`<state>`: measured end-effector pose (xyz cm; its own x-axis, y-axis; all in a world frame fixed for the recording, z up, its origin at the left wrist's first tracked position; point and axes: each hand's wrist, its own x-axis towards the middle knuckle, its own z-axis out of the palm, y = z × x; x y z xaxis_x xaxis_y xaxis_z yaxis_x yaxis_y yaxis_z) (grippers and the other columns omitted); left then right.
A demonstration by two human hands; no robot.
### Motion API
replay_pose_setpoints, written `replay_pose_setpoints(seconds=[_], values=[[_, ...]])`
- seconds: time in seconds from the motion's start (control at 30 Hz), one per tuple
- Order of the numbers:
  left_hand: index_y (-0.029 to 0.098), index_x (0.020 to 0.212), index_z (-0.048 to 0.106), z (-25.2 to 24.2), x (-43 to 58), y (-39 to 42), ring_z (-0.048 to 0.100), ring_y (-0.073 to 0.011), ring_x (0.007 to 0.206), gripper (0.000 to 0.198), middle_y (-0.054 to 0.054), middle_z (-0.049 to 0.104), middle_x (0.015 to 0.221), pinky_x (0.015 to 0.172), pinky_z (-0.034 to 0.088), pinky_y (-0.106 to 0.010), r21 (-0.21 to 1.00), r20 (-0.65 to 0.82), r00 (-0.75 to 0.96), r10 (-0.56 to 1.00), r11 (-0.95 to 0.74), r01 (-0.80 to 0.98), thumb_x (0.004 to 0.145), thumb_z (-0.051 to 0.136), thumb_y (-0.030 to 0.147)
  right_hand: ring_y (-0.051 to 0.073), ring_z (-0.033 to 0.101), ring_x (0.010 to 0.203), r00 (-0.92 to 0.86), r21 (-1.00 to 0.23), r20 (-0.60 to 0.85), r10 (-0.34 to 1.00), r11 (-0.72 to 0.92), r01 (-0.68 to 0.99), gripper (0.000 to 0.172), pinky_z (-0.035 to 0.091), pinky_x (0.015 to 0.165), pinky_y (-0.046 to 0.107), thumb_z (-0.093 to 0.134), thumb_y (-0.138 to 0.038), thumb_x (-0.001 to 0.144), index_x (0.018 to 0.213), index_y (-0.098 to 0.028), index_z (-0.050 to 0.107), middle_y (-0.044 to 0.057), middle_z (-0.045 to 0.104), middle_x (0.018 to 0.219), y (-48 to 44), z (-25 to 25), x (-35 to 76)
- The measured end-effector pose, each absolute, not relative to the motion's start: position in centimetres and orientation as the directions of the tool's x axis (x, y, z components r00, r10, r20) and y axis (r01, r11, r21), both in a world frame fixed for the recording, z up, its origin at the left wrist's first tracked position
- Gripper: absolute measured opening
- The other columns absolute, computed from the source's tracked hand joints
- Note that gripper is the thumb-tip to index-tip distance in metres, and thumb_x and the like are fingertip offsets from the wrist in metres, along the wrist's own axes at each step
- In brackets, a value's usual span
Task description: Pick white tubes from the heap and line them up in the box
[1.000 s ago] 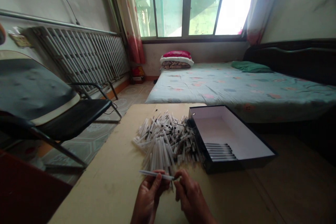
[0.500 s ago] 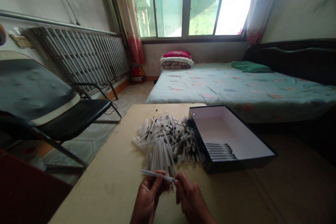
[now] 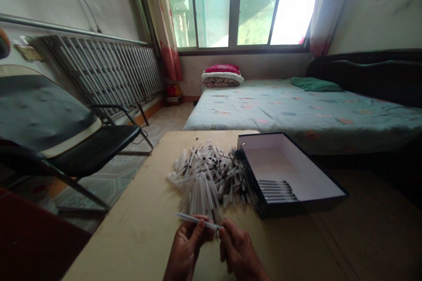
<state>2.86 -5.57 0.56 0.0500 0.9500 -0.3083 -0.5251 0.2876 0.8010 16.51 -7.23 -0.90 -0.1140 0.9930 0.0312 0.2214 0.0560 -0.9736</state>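
Box (image 3: pixel 306 167) | pens (image 3: pixel 277 191) rowed inside | another pen (image 3: pixel 185 217) in left hand (image 3: pixel 188 238)

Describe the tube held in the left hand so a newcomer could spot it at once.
Start at the pale table in front of the bed and find its heap of white tubes. On the heap's near side, the pale tube lies crosswise, gripped by the left hand, its right end at the right hand. Unlike its loose neighbours, it is held.
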Motion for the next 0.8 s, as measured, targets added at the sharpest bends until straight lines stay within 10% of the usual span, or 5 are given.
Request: replay_pose_setpoints(seconds=[0.57, 0.8], values=[[0.014, 0.078, 0.069, 0.7, 1.8, -5.6, 0.059, -0.0168, 0.057, 0.019, -0.005, 0.068, 0.06, 0.061, 0.046, -0.029, 0.94, -0.171, 0.134, 0.976, 0.202, -0.274, 0.069, 0.071, 0.031, 0.005, 0.026, 0.02, -0.308, -0.851, -0.407, 0.86, -0.48, -0.215, 0.058, 0.019, 0.023, 0.014, 0.041, -0.079, 0.066, 0.059, -0.022, 0.041, -0.01, 0.034, 0.026, -7.4, -1.2, 16.0], [0.014, 0.073, 0.071, 0.8, 2.3, -5.6, 0.054, -0.0137, 0.049, 0.022, -0.004, 0.064, 0.056, 0.047, 0.041, -0.023, 0.977, -0.163, 0.096, 0.982, 0.174, -0.122, 0.064, 0.075, 0.034, 0.016, 0.061, 0.061, 0.008, -0.905, 0.222, 0.975, 0.203, 0.375, 0.048, 0.046, 0.059, 0.024, 0.044, -0.055, 0.085, 0.11, -0.017, 0.057, 0.007, 0.066, 0.076, -8.0, -1.9, 16.2]])
